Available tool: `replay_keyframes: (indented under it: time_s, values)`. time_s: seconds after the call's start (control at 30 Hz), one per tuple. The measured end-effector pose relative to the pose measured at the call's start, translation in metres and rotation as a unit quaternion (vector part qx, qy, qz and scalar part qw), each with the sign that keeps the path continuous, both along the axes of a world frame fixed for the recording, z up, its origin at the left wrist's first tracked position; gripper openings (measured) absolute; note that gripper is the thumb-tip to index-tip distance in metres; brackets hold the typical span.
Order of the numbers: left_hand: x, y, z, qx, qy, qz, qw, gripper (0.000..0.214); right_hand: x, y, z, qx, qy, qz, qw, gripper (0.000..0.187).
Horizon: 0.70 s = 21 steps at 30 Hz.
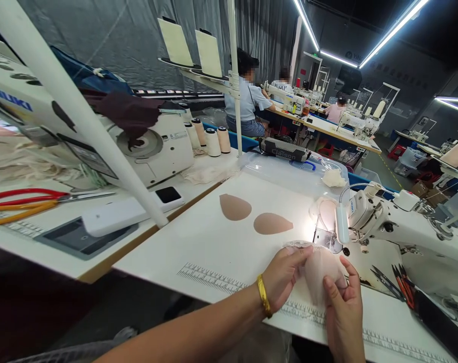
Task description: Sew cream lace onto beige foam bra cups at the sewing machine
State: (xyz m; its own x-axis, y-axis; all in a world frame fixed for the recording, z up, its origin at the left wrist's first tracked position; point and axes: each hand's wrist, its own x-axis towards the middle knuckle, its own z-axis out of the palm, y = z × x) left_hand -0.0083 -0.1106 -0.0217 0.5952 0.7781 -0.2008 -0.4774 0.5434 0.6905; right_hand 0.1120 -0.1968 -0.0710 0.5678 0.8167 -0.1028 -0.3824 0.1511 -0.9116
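A pale pink bra cup (318,275) with a lace edge is held between my two hands, just in front of the sewing machine's needle area. My left hand (284,277), with a gold bracelet at the wrist, pinches its upper left edge. At the lower right, my right hand (342,302) grips the cup between thumb and fingers. The lit sewing machine (368,206) stands right behind the cup, and more pale pink fabric (325,212) lies past its needle plate. Two brown teardrop-shaped pieces, one on the left (235,207) and one nearer (273,223), lie flat on the white table.
Black thread snips (390,282) and red-handled snips (403,287) lie right of the machine. At left are a second sewing machine (149,146), thread cones (213,142), a slanting white pole (77,116) and red and orange-handled scissors (36,201). Co-workers sit at machines further back.
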Motion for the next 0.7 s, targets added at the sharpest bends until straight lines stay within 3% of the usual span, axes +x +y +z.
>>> replay_keyframes:
  time_s: [0.2, 0.47, 0.63, 0.7]
  values:
    - [0.002, -0.002, 0.002, 0.040, 0.003, -0.018, 0.999, 0.046, 0.000, -0.001, 0.001, 0.004, 0.013, 0.007, 1.000, 0.083]
    - [0.006, 0.001, 0.007, -0.024, -0.029, -0.066, 0.997, 0.037, -0.001, -0.001, 0.002, 0.011, -0.007, 0.007, 1.000, 0.082]
    - [0.008, 0.011, 0.015, -0.050, -0.024, -0.063, 0.996, 0.029, 0.002, -0.008, 0.007, 0.001, -0.030, 0.083, 0.996, 0.094]
    - [0.002, 0.018, 0.024, -0.033, -0.026, -0.106, 0.993, 0.031, 0.007, -0.011, 0.012, -0.007, -0.052, 0.102, 0.993, 0.096]
